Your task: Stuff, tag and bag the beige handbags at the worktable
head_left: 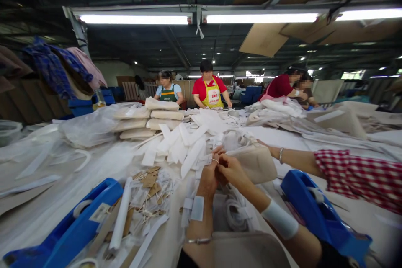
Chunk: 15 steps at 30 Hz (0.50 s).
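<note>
My left hand [207, 180] and right hand [231, 170] are pinched together on a tiny white loop [215, 160], so one bump from the co-worker's arm [298, 160] probably loses it in those white strips [185, 146].

Green apron [168, 94], 11 o'clock across the desk [103, 163]: a short line of pale letters on the chest, too blurred to read.
Yellow apron [213, 95], 12 o'clock: a white and red printed patch, wording not legible.
Blue tape holder [78, 230], 8 o'clock: a white sticker on top, its print too small to make out.
Brown paper tags [150, 180], 9 o'clock: no legible print.
White tag [207, 160] pinched in the fingers [216, 155], centre: no lettering can be made out.
Readable text overall: none.
</note>
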Each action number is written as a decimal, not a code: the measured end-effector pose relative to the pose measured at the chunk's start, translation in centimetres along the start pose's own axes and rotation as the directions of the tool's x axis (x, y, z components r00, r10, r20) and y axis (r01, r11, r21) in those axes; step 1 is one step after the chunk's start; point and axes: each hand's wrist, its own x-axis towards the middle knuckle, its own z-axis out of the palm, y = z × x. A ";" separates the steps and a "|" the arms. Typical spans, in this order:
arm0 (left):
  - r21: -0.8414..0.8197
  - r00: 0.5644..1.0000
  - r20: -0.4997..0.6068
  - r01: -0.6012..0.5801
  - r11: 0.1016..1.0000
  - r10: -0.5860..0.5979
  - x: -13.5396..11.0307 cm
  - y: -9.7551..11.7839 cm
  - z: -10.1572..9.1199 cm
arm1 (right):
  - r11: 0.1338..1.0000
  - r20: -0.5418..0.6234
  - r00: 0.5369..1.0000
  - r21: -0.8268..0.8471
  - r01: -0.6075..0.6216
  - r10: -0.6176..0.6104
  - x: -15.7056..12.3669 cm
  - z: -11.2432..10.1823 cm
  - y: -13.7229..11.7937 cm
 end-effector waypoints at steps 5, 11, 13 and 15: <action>0.090 0.996 -0.077 -0.041 0.995 0.048 -0.1 0.3 0.0 | 0.958 0.029 0.994 0.266 -0.109 0.105 -1.0 -1.5 -0.1; 0.044 0.992 -0.111 0.062 0.997 -0.057 0.2 0.2 -0.7 | 0.841 -0.031 0.966 0.499 -0.208 0.257 -1.8 -3.5 1.5; 0.033 0.991 -0.094 0.103 0.994 -0.100 0.1 0.2 -0.8 | 0.814 -0.042 0.957 0.537 -0.221 0.287 -2.0 -3.9 2.1; 0.022 0.992 -0.073 0.106 0.994 -0.104 0.0 0.4 -0.7 | 0.797 -0.045 0.951 0.559 -0.231 0.307 -2.4 -4.1 2.6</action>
